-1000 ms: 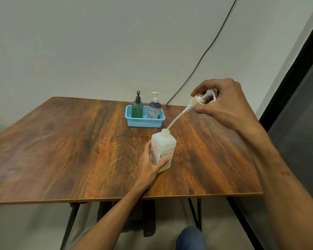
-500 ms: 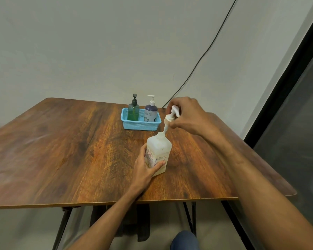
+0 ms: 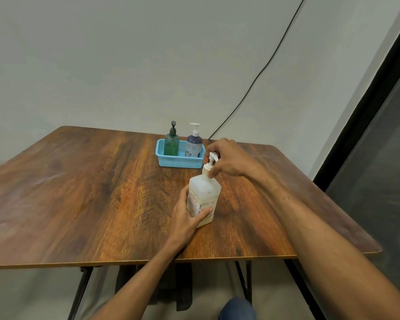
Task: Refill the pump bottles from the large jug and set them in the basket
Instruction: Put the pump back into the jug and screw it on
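A translucent white square bottle (image 3: 204,192) with a printed label stands upright on the wooden table (image 3: 102,192). My left hand (image 3: 186,215) wraps its lower body. My right hand (image 3: 226,160) pinches the white pump head (image 3: 210,161), which sits on the bottle's neck. Behind it, a light blue basket (image 3: 179,161) holds a green pump bottle (image 3: 171,144) on the left and a purple pump bottle (image 3: 194,145) with a white pump on the right. No large jug is in view.
A black cable (image 3: 259,72) runs down the wall to the table's back edge. A dark window frame (image 3: 365,107) rises at the right. The table's front edge is close to me, with folding legs (image 3: 79,294) below.
My right hand lowered the pump with its long tube into the white bottle, from raised and slanted to seated on the neck. My left hand kept hold of the bottle.
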